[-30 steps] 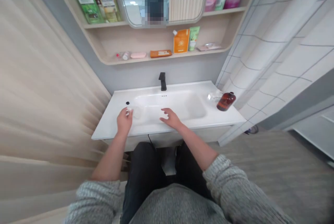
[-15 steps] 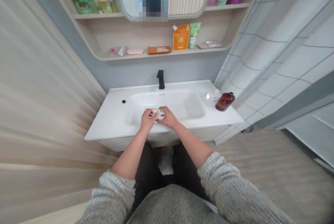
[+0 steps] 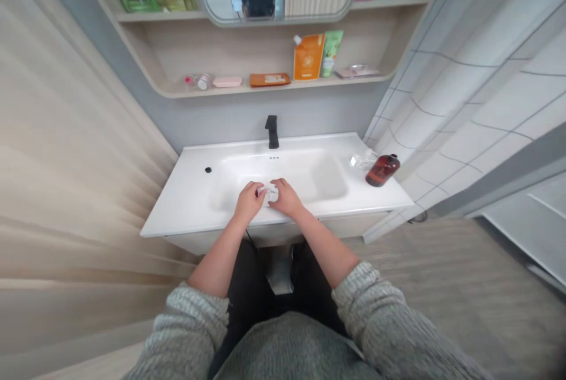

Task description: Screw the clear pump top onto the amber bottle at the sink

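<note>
Clear plastic piece (image 3: 268,193) sits at the basin's (image 3: 305,176) front edge, my left hand (image 3: 248,203) and right hand (image 3: 286,198) closing their fingers on it, placed so both reach it; brown bottle (image 3: 382,170) stands off by the right corner.

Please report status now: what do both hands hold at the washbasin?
Left hand, right hand: both on small clear plastic item. Held over white washbasin. Amber bottle apart, at right of basin.

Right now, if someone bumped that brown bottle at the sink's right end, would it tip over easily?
Probably fairly steady: the amber bottle looks squat, with a wide body and short neck. Its glossy surface may be glass, so perhaps fragile and slippery. On the smooth white sink top, a hard bump might slide it.
</note>
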`<state>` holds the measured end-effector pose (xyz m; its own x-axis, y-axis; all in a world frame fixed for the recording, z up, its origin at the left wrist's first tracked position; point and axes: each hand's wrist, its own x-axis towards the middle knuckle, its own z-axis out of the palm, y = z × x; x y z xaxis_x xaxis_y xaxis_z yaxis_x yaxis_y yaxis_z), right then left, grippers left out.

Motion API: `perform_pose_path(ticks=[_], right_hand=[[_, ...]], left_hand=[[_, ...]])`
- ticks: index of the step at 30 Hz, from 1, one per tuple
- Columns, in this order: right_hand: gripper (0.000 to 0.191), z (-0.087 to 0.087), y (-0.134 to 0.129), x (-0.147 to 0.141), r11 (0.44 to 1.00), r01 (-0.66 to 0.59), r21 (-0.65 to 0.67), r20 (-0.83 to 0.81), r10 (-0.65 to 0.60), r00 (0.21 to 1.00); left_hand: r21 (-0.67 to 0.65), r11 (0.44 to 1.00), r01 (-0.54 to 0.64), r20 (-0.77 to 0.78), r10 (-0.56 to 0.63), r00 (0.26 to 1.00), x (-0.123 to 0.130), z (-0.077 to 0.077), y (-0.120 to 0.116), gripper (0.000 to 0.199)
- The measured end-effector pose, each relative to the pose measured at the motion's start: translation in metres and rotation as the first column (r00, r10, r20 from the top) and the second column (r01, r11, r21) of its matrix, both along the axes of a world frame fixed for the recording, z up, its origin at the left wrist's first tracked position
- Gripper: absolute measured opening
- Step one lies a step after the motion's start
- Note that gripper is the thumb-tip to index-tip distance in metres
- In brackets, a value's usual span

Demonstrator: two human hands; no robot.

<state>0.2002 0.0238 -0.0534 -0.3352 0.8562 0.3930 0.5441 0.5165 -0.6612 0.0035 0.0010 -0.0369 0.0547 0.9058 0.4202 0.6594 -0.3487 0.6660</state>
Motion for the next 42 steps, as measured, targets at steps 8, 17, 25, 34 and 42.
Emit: perform_pose_path(ticks=[8, 17, 25, 34, 42], right_hand=[[0.074, 0.0, 0.001, 0.0, 1.0, -0.016, -0.01, 0.012, 0.016, 1.0], [0.075, 0.002, -0.001, 0.0, 1.0, -0.022, -0.014, 0.031, 0.022, 0.999], [0.073, 0.001, -0.001, 0.0, 0.999, -0.032, -0.018, 0.02, 0.033, 0.999], [0.073, 0.002, -0.002, 0.001, 0.999, -0.029, -0.024, 0.021, 0.03, 0.999], [0.069, 0.003, -0.001, 0.001, 0.999, -0.033, -0.026, 0.025, 0.034, 0.999]], left_hand=[[-0.047, 0.991, 0.122, 0.087, -0.117, 0.989, -0.004, -0.008, 0.007, 0.032], [-0.118, 0.993, 0.027, 0.118, -0.013, 0.993, -0.007, -0.012, 0.011, 0.013], [-0.11, 0.991, 0.072, 0.215, -0.047, 0.975, -0.007, -0.013, 0.013, 0.037], [-0.126, 0.992, 0.03, 0.243, 0.001, 0.97, -0.008, -0.011, 0.009, 0.045], [-0.12, 0.985, 0.125, 0.265, -0.09, 0.96, -0.005, -0.01, 0.01, 0.071]])
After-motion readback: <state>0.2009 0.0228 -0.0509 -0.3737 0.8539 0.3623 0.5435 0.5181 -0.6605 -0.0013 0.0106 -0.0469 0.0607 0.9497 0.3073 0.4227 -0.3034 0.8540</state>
